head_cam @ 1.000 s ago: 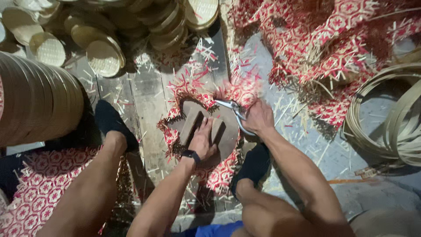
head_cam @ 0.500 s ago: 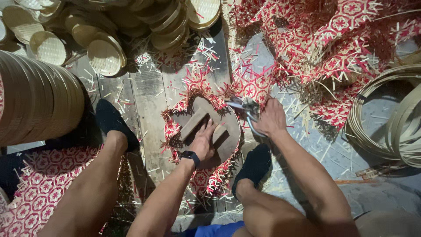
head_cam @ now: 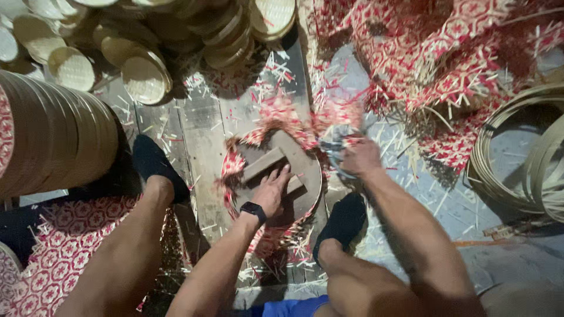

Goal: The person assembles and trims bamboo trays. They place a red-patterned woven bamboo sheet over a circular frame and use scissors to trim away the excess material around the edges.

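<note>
My left hand [head_cam: 272, 191] presses flat on a round wooden template [head_cam: 296, 167] with a wooden crossbar, lying on a red-and-white woven bamboo mat [head_cam: 235, 165] on the floor planks. A dark watch sits on that wrist. At the template's right edge, my right hand [head_cam: 359, 157] grips metal shears [head_cam: 333, 142], which are blurred. The mat's frayed edge sticks out around the disc.
My two feet in dark socks [head_cam: 154, 165] [head_cam: 343, 222] flank the disc. A stack of round woven trays [head_cam: 56, 141] stands at left, loose round lids [head_cam: 144, 79] lie beyond, woven mat sheets [head_cam: 446, 53] pile at top right, coiled bamboo strips [head_cam: 529, 158] lie at right.
My right hand with the shears has moved up and around the disc's right edge. The left hand has stayed on the template, shifting slightly.
</note>
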